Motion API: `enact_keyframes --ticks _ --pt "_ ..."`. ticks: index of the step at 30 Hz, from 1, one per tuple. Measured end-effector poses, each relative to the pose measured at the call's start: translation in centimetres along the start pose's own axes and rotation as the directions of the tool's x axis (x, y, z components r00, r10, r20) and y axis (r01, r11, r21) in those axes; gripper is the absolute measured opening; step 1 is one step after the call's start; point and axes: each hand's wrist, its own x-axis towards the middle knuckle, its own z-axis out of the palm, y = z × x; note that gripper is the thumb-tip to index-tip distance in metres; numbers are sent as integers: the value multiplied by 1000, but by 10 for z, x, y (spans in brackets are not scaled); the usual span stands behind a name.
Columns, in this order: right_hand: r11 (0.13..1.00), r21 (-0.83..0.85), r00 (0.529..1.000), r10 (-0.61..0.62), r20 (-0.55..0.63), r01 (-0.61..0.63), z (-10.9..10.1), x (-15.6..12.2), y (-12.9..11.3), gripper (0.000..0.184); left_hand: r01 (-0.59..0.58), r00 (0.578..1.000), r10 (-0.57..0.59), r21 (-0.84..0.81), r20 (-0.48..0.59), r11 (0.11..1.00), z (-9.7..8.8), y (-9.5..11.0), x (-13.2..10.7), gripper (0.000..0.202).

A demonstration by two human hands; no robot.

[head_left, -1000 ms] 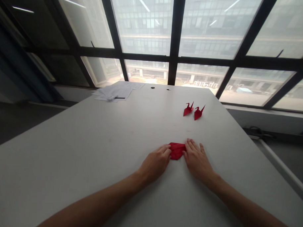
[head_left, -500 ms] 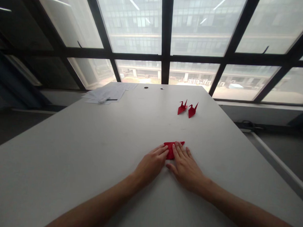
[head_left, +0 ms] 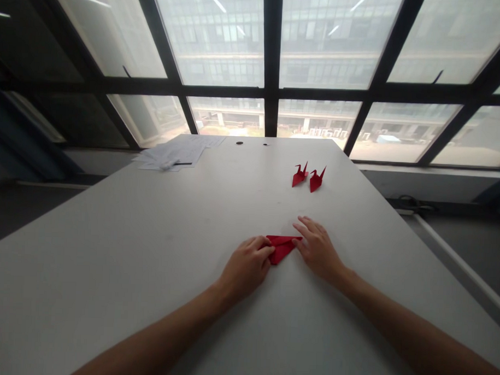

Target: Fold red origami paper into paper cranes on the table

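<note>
A folded red paper (head_left: 281, 246) lies flat on the white table (head_left: 150, 233), shaped as a downward-pointing triangle. My left hand (head_left: 247, 264) rests at its left corner with the fingers curled and their tips pressing the paper. My right hand (head_left: 318, 245) lies at the paper's right corner, fingers stretched out and spread, touching its edge. Farther back on the table stand two finished red paper cranes (head_left: 308, 177) side by side.
A loose pile of white sheets (head_left: 177, 152) with a dark pen lies at the table's far left corner. Two small round holes (head_left: 251, 143) sit near the far edge. Large dark-framed windows (head_left: 270, 90) stand behind the table.
My right hand slid off the middle of the paper to its right corner, uncovering a triangular shape. My left hand's fingers curled in at the left corner.
</note>
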Motion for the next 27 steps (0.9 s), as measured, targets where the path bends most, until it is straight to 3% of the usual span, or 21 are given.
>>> enact_keyframes --ticks 4,7,10,13,15,20,24,27 --pt "992 116 998 -47 -49 53 -2 3 5 27 59 997 -61 -40 -54 997 -4 -1 3 21" --pt "991 92 995 -96 -30 98 -2 -1 -3 39 71 993 -86 -169 -82 983 -3 -4 5 21" --pt "998 28 997 -46 -69 48 -4 -4 -9 40 93 990 -121 -290 -77 952 -1 -8 6 24" --pt "999 20 998 -32 -61 33 -7 -3 -10 12 25 999 -35 -257 -35 966 0 -9 5 29" --pt "995 60 997 -78 -12 79 -9 -3 -10 6 -46 999 45 -190 -8 981 0 -7 3 30" --pt "987 81 989 -145 43 141 -9 -10 -18 23 -142 985 152 -121 77 982 0 -2 -3 40" --pt "990 55 989 -136 57 133 -6 -16 -22 33 -140 979 146 -54 143 989 5 -3 -8 64" --pt "995 15 993 -102 65 102 0 -16 -20 46 -126 974 124 -2 188 992 7 -4 -8 71"
